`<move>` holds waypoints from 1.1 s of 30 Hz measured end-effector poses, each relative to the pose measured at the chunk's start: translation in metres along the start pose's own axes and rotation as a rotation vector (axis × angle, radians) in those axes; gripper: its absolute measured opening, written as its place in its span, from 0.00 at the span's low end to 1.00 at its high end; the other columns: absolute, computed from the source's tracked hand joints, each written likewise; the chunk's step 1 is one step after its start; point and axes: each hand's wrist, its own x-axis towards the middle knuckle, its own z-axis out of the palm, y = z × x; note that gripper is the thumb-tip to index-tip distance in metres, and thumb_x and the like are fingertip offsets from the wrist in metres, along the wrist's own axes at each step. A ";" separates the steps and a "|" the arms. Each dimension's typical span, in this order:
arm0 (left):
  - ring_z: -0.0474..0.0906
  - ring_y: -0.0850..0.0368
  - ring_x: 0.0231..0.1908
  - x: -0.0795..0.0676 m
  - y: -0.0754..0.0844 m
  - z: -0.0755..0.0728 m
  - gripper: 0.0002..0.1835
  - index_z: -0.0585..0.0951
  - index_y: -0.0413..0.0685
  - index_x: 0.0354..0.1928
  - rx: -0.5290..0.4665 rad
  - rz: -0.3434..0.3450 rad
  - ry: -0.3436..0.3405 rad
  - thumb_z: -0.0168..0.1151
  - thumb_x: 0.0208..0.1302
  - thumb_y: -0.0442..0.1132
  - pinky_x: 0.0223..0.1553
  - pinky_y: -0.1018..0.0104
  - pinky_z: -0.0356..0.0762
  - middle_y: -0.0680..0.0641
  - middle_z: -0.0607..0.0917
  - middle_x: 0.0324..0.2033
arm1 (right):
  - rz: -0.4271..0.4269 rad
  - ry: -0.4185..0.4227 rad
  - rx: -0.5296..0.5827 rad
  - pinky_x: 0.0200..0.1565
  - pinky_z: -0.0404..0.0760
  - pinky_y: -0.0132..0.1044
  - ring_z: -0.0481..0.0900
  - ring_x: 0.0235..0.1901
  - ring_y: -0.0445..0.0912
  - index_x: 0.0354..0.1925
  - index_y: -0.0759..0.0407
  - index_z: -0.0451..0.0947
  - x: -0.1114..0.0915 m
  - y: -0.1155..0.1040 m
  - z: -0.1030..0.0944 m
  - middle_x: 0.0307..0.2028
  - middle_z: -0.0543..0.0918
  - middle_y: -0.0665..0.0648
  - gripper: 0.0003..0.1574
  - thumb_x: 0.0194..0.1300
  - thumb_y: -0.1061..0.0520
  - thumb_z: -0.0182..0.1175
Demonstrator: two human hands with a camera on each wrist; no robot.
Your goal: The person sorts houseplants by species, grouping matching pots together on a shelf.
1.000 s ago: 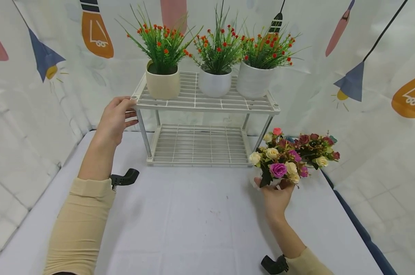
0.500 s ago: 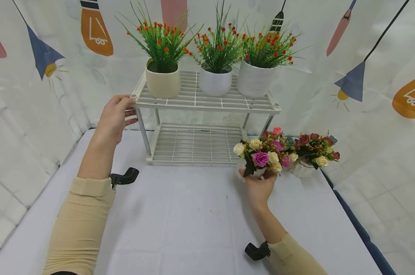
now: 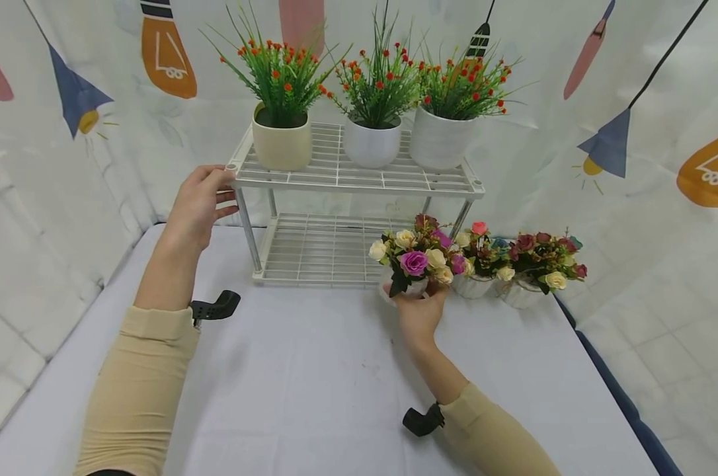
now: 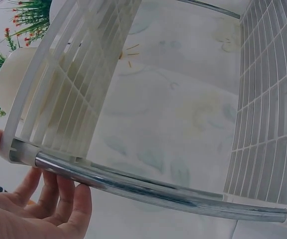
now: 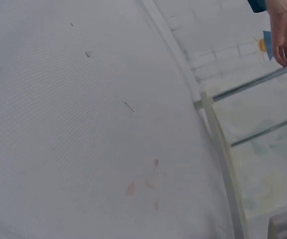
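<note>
The left hand (image 3: 198, 205) grips the rack (image 3: 359, 189); the right hand (image 3: 420, 316) grips a rose pot (image 3: 414, 264), two flowerpots (image 3: 521, 292) rightward, three grassy pots (image 3: 372, 142) above.

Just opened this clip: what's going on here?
A person's left hand grips the upper left corner of a white wire rack, while the right hand holds a small pot of cream and purple flowers by the right part of the lower shelf. Three red-flowered plants in pots stand on the top shelf, and two more flower pots stand on the table to the rack's right.
</note>
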 end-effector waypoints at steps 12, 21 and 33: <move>0.71 0.55 0.54 0.000 -0.001 -0.001 0.22 0.68 0.52 0.64 0.000 0.003 -0.003 0.51 0.78 0.56 0.65 0.46 0.66 0.52 0.72 0.53 | -0.010 0.010 -0.059 0.59 0.77 0.43 0.68 0.63 0.47 0.68 0.61 0.57 0.005 0.002 0.019 0.60 0.71 0.61 0.63 0.41 0.68 0.84; 0.71 0.55 0.54 0.001 -0.001 -0.001 0.23 0.68 0.51 0.64 0.001 0.004 -0.002 0.50 0.79 0.56 0.65 0.46 0.66 0.52 0.72 0.53 | -0.023 0.030 -0.046 0.67 0.68 0.39 0.65 0.68 0.47 0.71 0.61 0.56 0.014 0.008 0.024 0.65 0.68 0.60 0.64 0.42 0.71 0.83; 0.71 0.55 0.53 0.001 -0.002 -0.001 0.22 0.68 0.51 0.64 -0.002 0.018 -0.009 0.50 0.79 0.55 0.62 0.48 0.66 0.52 0.72 0.53 | -0.021 0.014 0.012 0.66 0.70 0.41 0.67 0.65 0.49 0.67 0.63 0.59 0.022 0.008 0.040 0.62 0.70 0.61 0.60 0.40 0.74 0.81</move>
